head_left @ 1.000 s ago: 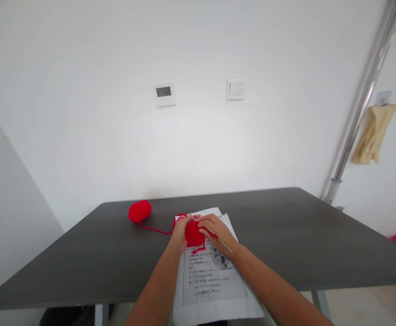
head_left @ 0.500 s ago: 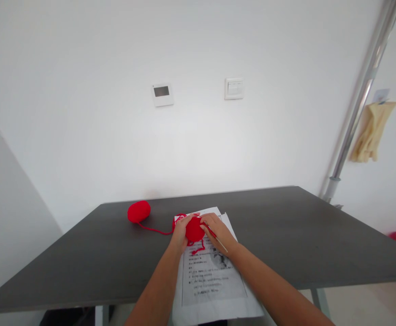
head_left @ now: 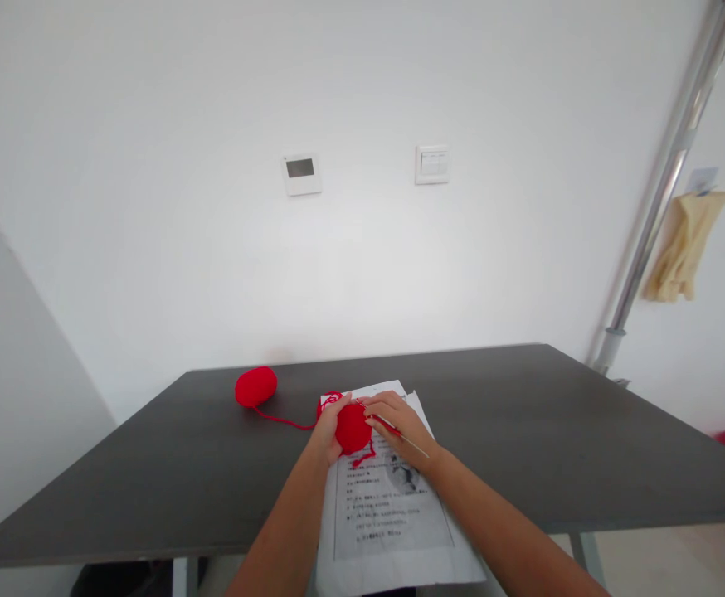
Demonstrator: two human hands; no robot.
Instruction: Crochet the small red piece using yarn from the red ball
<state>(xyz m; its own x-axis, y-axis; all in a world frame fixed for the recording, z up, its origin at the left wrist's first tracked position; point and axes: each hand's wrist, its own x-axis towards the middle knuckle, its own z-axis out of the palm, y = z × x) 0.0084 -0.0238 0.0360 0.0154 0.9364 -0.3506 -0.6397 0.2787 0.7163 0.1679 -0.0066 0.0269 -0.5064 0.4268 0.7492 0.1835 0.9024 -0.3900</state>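
Observation:
My left hand (head_left: 328, 429) is closed on the left edge of a round red crochet piece (head_left: 353, 429). From the right, my right hand (head_left: 398, 424) grips a thin crochet hook (head_left: 413, 444) with a red grip and a pale shaft, its working end close to the piece's upper right edge. A short tail of red yarn (head_left: 363, 458) hangs below the piece. Loose red loops lie behind my left hand, and a strand runs left to a ball of red yarn (head_left: 255, 387). Printed paper sheets (head_left: 393, 535) lie beneath both hands.
The dark grey table (head_left: 512, 414) reaches back to a white wall with a thermostat (head_left: 301, 175) and a light switch (head_left: 431, 165). At the right stands a metal pole (head_left: 661, 199), with pale yellow gloves (head_left: 689, 245) hanging beside it. The sheets overhang the table's front edge.
The hook has turned slightly in my right hand, its rear end now pointing further right. The red piece is tilted a little differently and more of it shows. The camera view has shifted slightly.

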